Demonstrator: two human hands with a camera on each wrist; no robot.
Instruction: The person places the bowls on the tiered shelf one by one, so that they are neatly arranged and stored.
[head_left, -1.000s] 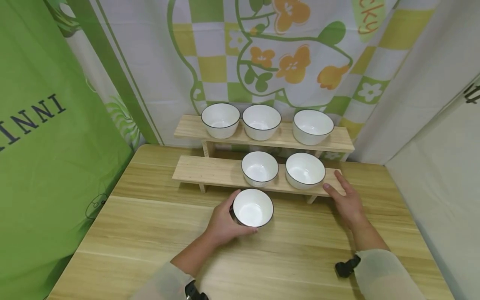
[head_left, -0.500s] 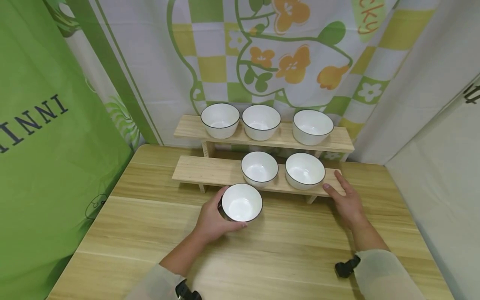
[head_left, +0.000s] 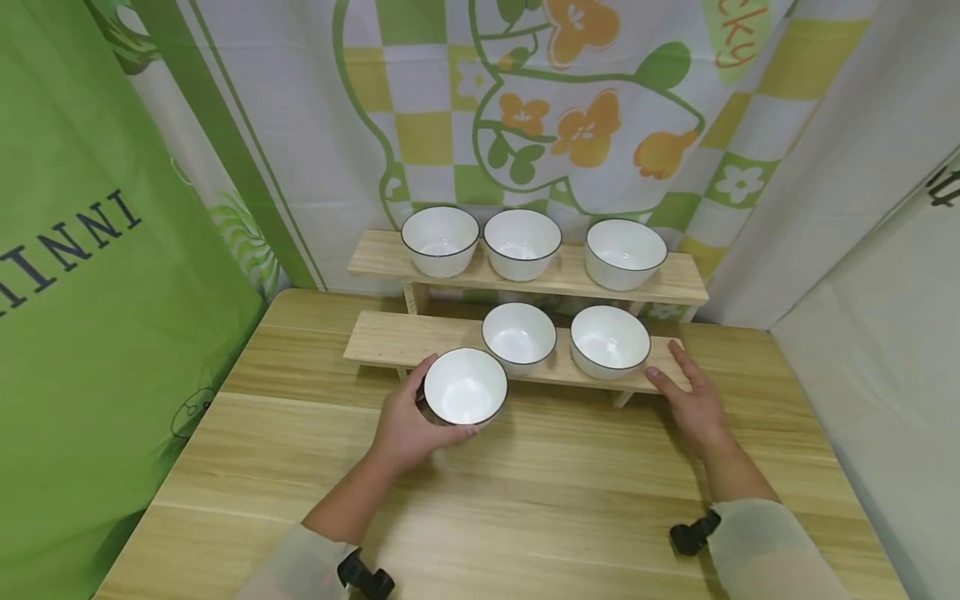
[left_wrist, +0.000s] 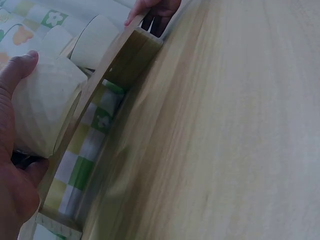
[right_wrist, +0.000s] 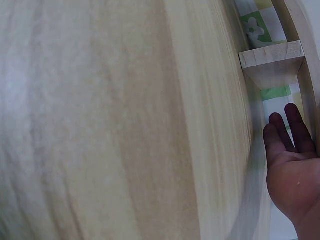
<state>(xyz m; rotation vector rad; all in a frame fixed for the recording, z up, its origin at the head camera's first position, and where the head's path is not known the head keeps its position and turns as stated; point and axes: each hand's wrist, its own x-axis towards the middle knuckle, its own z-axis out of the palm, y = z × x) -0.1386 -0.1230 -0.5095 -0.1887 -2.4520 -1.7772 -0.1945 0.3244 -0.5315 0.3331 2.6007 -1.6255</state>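
Observation:
My left hand grips a white bowl with a dark rim, thumb on its near side. The bowl overlaps the front edge of the lower wooden shelf in the head view; its ribbed outer wall shows in the left wrist view. Two like bowls, one in the middle and one farther right, stand on that shelf. At the shelf's right end rests my right hand, thumb and forefinger on the board. Its other fingers reach out straight beneath the board in the right wrist view.
Behind stands a higher wooden shelf with three more white bowls, left, middle and right. Both shelves are on a wooden table. A patterned curtain hangs at the back, a green cloth at the left.
My left hand has carried the bowl left and away from me, from in front of the lower shelf to its front edge. The right hand stays put.

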